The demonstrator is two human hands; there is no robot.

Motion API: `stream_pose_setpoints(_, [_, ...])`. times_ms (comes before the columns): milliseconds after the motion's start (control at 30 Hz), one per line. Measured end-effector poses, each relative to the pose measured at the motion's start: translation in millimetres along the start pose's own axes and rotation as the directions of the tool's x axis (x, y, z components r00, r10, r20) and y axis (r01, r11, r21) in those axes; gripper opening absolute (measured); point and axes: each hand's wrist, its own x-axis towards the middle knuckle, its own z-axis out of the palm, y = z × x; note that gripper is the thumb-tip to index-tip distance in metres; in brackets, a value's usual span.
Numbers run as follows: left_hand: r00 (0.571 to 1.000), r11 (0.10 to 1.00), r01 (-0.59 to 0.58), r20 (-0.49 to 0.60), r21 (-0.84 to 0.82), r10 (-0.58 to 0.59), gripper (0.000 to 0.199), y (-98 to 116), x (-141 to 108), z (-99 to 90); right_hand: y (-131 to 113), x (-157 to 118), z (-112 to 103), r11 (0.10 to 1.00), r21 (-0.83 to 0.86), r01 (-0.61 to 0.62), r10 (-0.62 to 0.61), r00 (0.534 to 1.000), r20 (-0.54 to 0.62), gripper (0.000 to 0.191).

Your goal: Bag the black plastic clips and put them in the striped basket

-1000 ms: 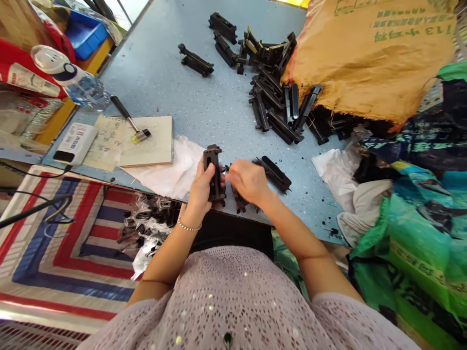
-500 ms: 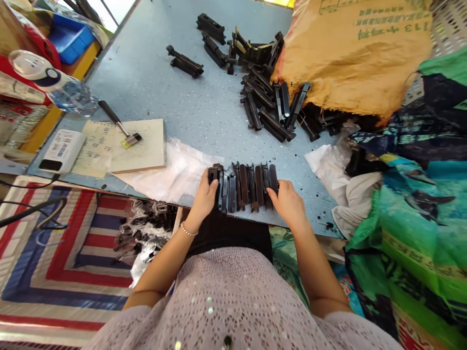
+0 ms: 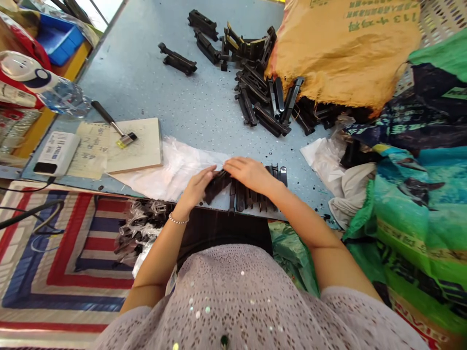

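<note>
At the front edge of the table, my left hand [image 3: 199, 187] is closed on a dark, slightly blurred black plastic part [image 3: 216, 188], which is tilted. My right hand [image 3: 250, 174] reaches across to the left, with its fingertips on the upper end of that same part. Under and beside the right hand stands a row of similar long black parts [image 3: 283, 176], side by side; the hand and forearm hide much of it. Just left of my left hand lies a white plastic sheet [image 3: 178, 163].
A pile of black parts [image 3: 251, 82] lies farther back, by the mouth of an orange woven sack [image 3: 335, 53]. To the left are a notepad [image 3: 146, 146], a razor-like tool [image 3: 109, 119], a white device [image 3: 56, 154] and a clear bottle [image 3: 65, 97]. Green bags [image 3: 419, 218] crowd the right.
My right hand has left the right end of the row and moved left to the part at the left end. That part is now tilted away from the row. The view has shifted slightly.
</note>
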Motion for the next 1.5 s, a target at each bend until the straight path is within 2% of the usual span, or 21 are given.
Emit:
stream_pose_setpoints(100, [0.977, 0.999, -0.016, -0.213, -0.036, 0.008, 0.041, -6, 10, 4.1, 23, -7, -16, 0.962, 0.071, -0.262, 0.269, 0.955, -0.124, 0.028])
stream_pose_setpoints(200, [0.972, 0.972, -0.052, -0.211, 0.229, 0.101, 0.030, -12, 20, 25.2, 36, -29, -30, 0.840, 0.334, -0.428, 0.518, 0.816, -0.256, 0.030])
stream_pose_setpoints(300, [0.980, 0.855, -0.057, -0.135, 0.516, 0.146, 0.021, -17, 25, 34.7, 32, -52, -28, 0.571, 0.711, -0.411, 0.725, 0.658, -0.202, 0.039])
stream_pose_setpoints(367, [0.987, 0.870, -0.047, -0.112, 0.491, 0.116, 0.020, -20, 26, 25.5, 21, -61, -19, 0.315, 0.886, -0.340, 0.789, 0.613, -0.045, 0.042])
stream_pose_setpoints(400, [0.989, 0.910, -0.029, -0.119, 0.413, 0.086, 0.020, -20, 26, 18.0, 12, -62, -13, 0.186, 0.935, -0.303, 0.783, 0.620, 0.045, 0.043])
stream_pose_setpoints(500, [0.984, 0.998, 0.047, -0.176, 0.036, -0.040, 0.020, -17, 23, -2.7, -18, -50, 7, -0.143, 0.962, -0.234, 0.659, 0.702, 0.269, 0.041])
stream_pose_setpoints(567, [0.976, 0.984, 0.060, -0.197, -0.168, -0.093, 0.027, -13, 21, -8.3, -37, -30, 22, -0.285, 0.931, -0.227, 0.541, 0.764, 0.352, 0.039])
stream_pose_setpoints(633, [0.977, 0.955, 0.043, -0.189, -0.295, -0.102, 0.033, -10, 18, -10.3, -49, -8, 36, -0.349, 0.911, -0.221, 0.456, 0.809, 0.371, 0.040])
stream_pose_setpoints(733, [0.972, 0.909, 0.028, -0.201, -0.417, -0.122, 0.036, -8, 11, -19.1, -48, 13, 49, -0.358, 0.915, -0.183, 0.466, 0.814, 0.345, 0.040])
stream_pose_setpoints(800, [0.959, 0.935, -0.036, -0.275, -0.352, -0.067, 0.030, -9, 3, -29.8, -40, 14, 49, -0.327, 0.931, -0.161, 0.534, 0.781, 0.322, 0.039])
stream_pose_setpoints(900, [0.941, 0.983, -0.132, -0.297, 0.124, 0.164, 0.006, -9, -6, -40.4, -33, 0, 38, -0.204, 0.962, -0.182, 0.619, 0.737, 0.271, 0.041])
stream_pose_setpoints(967, [0.947, 0.886, -0.152, -0.192, 0.438, 0.258, 0.020, -7, -9, -39.0, -38, -14, 29, -0.087, 0.970, -0.227, 0.636, 0.736, 0.230, 0.041])
stream_pose_setpoints(1000, [0.950, 0.837, -0.160, -0.149, 0.523, 0.274, 0.028, -6, -9, -36.3, -43, -22, 24, -0.062, 0.964, -0.259, 0.612, 0.753, 0.242, 0.040])
stream_pose_setpoints(1033, [0.949, 0.810, -0.170, -0.127, 0.561, 0.288, 0.033, -4, -9, -33.0, -50, -28, 21, -0.076, 0.951, -0.299, 0.558, 0.778, 0.289, 0.040])
stream_pose_setpoints(1100, [0.941, 0.809, -0.198, -0.123, 0.553, 0.314, 0.041, 0, -9, -26.9, -62, -39, 19, -0.208, 0.891, -0.404, 0.362, 0.815, 0.453, 0.038])
stream_pose_setpoints(1200, [0.917, 0.839, -0.241, -0.169, 0.488, 0.362, 0.049, 4, -16, -23.2, -72, -43, 26, -0.465, 0.724, -0.510, 0.126, 0.771, 0.624, 0.031])
stream_pose_setpoints(1267, [0.886, 0.830, -0.266, -0.214, 0.490, 0.411, 0.053, 4, -26, -22.7, -73, -37, 34, -0.577, 0.648, -0.498, 0.103, 0.743, 0.662, 0.028])
stream_pose_setpoints(1333, [0.852, 0.790, -0.331, -0.196, 0.516, 0.485, 0.054, 3, -40, -20.5, -73, -27, 41, -0.595, 0.650, -0.473, 0.133, 0.739, 0.660, 0.031])
stream_pose_setpoints(1400, [0.843, 0.745, -0.435, -0.063, 0.505, 0.535, 0.056, 4, -54, -15.8, -78, -15, 45, -0.480, 0.751, -0.453, 0.243, 0.754, 0.611, 0.035])
stream_pose_setpoints(1433, [0.843, 0.732, -0.485, 0.032, 0.478, 0.537, 0.058, 6, -61, -13.4, -83, -9, 46, -0.356, 0.823, -0.443, 0.336, 0.761, 0.555, 0.035])
stream_pose_setpoints(1500, [0.843, 0.731, -0.533, 0.198, 0.427, 0.499, 0.059, 14, -77, -11.8, -96, -1, 44, 0.019, 0.899, -0.437, 0.510, 0.777, 0.368, 0.031])
